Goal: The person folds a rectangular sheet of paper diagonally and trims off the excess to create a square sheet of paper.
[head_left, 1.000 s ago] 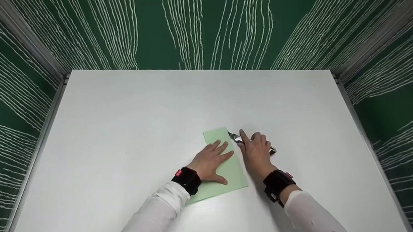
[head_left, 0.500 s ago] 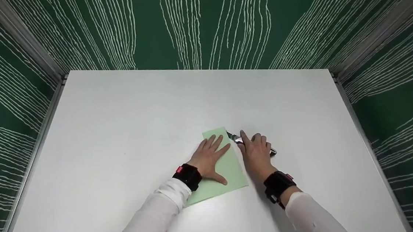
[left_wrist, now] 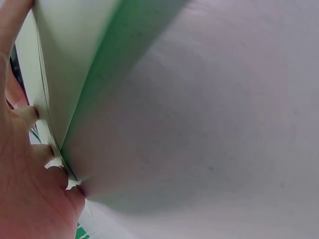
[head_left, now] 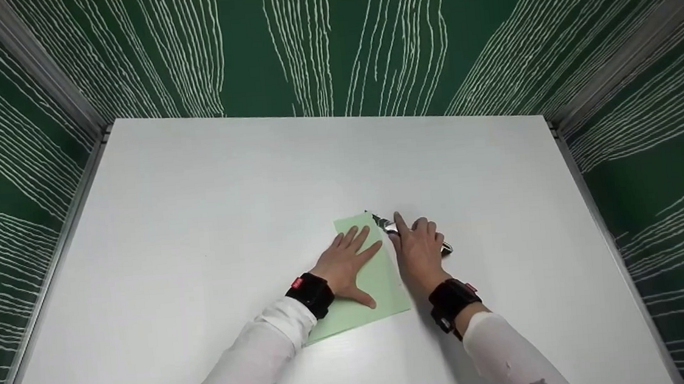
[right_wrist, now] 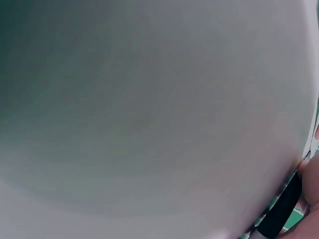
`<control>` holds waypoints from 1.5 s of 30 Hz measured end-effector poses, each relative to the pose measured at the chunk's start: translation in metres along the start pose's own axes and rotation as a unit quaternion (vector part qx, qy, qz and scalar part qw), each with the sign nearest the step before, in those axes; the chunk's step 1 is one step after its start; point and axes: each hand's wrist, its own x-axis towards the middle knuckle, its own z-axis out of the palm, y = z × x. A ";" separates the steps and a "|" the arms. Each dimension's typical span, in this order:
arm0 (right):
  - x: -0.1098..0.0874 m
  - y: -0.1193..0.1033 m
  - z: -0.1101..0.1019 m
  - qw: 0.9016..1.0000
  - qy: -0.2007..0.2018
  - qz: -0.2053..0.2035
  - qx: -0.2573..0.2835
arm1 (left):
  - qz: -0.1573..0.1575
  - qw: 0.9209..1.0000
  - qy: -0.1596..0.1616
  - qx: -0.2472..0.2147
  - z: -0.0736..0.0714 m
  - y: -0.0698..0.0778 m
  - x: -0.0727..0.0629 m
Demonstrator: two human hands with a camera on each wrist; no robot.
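Observation:
A pale green sheet of paper (head_left: 380,286) lies on the white table, its lower edge showing more than one layer. My left hand (head_left: 348,268) rests flat on it with fingers spread. In the left wrist view the left hand (left_wrist: 37,184) has its fingertips on the paper (left_wrist: 67,55), whose near edge lifts off the table. My right hand (head_left: 421,250) grips a silver and black utility knife (head_left: 388,226), index finger stretched along its top. The knife's blade points to the paper's upper right corner. The knife's dark handle (right_wrist: 281,209) also shows under the fingers in the right wrist view.
The white table (head_left: 225,183) reaches well past the paper on all sides. Green walls (head_left: 251,46) with white wavy lines stand behind it and at both sides, with grey metal posts (head_left: 64,73) at the corners. Each wrist wears a black band (head_left: 310,295).
My left hand's fingers have shifted slightly up and left on the paper. The right hand and the knife have moved a little left and up, bringing the blade tip to the paper's top corner.

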 end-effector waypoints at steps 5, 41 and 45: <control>0.008 0.010 -0.005 1.000 -0.011 0.027 -0.003 | 0.018 1.000 0.008 -0.001 0.002 0.007 0.000; 0.005 0.080 -0.027 0.993 -0.006 0.110 0.029 | 0.035 0.998 0.002 -0.051 0.002 -0.007 0.002; 0.004 0.082 -0.027 0.993 -0.007 0.109 0.032 | 0.027 0.998 0.014 -0.051 0.000 -0.009 0.003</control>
